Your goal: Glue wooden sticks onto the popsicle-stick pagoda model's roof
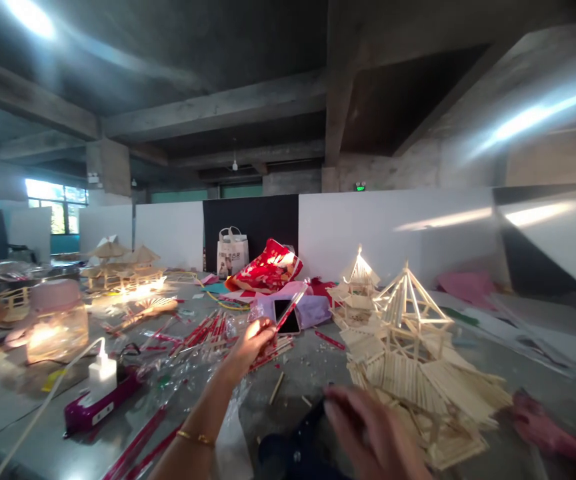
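The left hand [258, 340], at centre, grips a slim red-wrapped stick [292, 311] at its lower end; the long axis slants toward the upper right, farther from the right hand [368, 427]. The latter, blurred at lower centre-right, lies at a dark blue tool [295, 450]; whether it grips cannot be told. Containers: a pink-lidded clear jar [58, 327] at left, contents indistinct; a white tote bag [233, 255], upper centre, interior hidden.

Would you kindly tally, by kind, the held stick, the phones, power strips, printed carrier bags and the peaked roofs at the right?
Slim red-and-white stick in left hand: 1
Dark-screened rectangular phone: 1
Purple oblong power strip: 1
White printed carrier bag: 1
Peaked pale wooden roofs: 2
Total: 6
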`<state>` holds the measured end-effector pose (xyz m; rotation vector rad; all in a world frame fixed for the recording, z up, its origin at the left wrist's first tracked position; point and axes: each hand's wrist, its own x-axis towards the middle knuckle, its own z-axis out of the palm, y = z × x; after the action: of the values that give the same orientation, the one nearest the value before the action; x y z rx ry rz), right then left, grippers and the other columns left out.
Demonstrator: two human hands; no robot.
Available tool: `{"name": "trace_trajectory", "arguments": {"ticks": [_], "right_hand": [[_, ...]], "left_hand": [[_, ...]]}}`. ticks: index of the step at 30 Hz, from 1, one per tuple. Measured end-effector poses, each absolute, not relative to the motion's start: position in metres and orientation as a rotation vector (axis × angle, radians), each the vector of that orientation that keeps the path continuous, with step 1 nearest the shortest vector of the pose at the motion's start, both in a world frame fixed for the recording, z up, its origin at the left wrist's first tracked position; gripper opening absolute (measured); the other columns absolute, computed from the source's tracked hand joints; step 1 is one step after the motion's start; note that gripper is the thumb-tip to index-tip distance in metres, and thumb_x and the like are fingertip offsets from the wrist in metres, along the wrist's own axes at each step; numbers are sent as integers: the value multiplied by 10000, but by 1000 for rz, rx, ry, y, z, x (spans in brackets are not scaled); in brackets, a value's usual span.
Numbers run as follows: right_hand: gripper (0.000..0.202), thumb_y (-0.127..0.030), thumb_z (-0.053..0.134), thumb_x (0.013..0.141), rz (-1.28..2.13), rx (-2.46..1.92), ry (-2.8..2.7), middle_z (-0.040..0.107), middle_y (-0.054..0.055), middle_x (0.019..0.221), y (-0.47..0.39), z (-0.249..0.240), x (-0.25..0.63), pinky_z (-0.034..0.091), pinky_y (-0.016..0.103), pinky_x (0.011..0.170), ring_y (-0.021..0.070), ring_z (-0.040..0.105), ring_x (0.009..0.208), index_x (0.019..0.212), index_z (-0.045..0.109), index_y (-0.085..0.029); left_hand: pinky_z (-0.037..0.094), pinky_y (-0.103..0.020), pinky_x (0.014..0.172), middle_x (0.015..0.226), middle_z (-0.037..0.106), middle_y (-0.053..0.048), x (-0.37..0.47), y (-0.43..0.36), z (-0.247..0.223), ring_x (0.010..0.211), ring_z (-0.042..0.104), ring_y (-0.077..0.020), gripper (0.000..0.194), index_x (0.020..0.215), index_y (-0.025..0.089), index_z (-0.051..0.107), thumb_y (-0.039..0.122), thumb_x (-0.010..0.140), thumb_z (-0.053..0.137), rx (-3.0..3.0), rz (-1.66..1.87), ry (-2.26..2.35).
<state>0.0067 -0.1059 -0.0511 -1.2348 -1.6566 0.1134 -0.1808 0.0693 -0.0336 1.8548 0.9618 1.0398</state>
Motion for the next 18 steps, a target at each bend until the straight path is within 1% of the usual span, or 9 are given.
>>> {"name": "trace_trajectory", "arguments": {"ticks": [1, 2, 3, 5, 8, 10, 14, 16, 18], "right_hand": [[263, -431, 452, 869, 365, -1213, -1588, 655, 20, 752, -90, -37, -1, 490, 224, 583, 141, 617, 644, 932, 597, -221], [316, -484, 441, 858, 532, -1188, -1475, 626, 8, 676, -73, -24, -6, 441, 207, 472, 131, 580, 556, 893, 583, -203], [359, -525, 463, 824, 612, -1146, -1401, 578, -8, 590, -56, -11, -11, 378, 199, 402, 115, 524, 474, 789, 568, -184], [425, -584, 476, 778, 656, -1143, -1272, 466, -44, 435, -24, 8, -16, 300, 206, 365, 87, 396, 366, 643, 499, -182], [465, -627, 448, 747, 632, -1099, -1209, 372, -72, 390, 9, 15, -28, 246, 212, 356, 69, 301, 340, 591, 454, -190], [466, -633, 479, 720, 639, -1059, -1225, 351, -77, 393, 19, 7, -41, 234, 216, 357, 69, 288, 350, 591, 469, -185], [465, -623, 541, 703, 706, -1025, -1290, 388, -65, 413, 10, -3, -55, 259, 216, 372, 75, 324, 370, 591, 476, -177], [447, -610, 523, 739, 738, -1039, -1294, 427, -58, 424, -4, 7, -44, 284, 218, 375, 87, 355, 367, 640, 491, -175], [403, -577, 467, 801, 659, -1074, -1295, 480, -50, 472, -22, 23, -25, 331, 226, 401, 107, 409, 394, 735, 509, -182]], "left_hand": [[251, -164, 372, 621, 490, 62, -181, 67, -32, 401, 343, -35, 260, 831, 189, 435, 448, 811, 443, 1803, 1035, 881], [212, -166, 359, 589, 471, 68, -181, 65, -31, 381, 303, -28, 290, 814, 182, 452, 471, 795, 478, 1761, 1021, 812], [186, -169, 352, 559, 459, 70, -181, 63, -30, 368, 278, -23, 321, 786, 173, 468, 491, 777, 510, 1731, 1002, 754], [156, -176, 345, 513, 460, 63, -179, 62, -29, 349, 266, -20, 370, 730, 157, 490, 520, 743, 559, 1717, 969, 697], [141, -175, 352, 469, 458, 66, -174, 62, -29, 343, 263, -18, 388, 720, 149, 509, 522, 709, 616, 1668, 1009, 619], [172, -168, 374, 459, 444, 75, -170, 61, -28, 360, 280, -18, 385, 702, 155, 498, 513, 697, 640, 1614, 1108, 567], [230, -170, 417, 503, 490, 57, -172, 57, -22, 402, 342, -27, 384, 691, 154, 498, 492, 666, 680, 1566, 1178, 511], [200, -170, 403, 485, 482, 58, -177, 53, -16, 383, 312, -21, 383, 704, 148, 520, 502, 680, 663, 1615, 1116, 531], [169, -170, 392, 463, 470, 61, -183, 49, -11, 372, 285, -19, 372, 705, 143, 533, 498, 699, 646, 1688, 1038, 552]]}}
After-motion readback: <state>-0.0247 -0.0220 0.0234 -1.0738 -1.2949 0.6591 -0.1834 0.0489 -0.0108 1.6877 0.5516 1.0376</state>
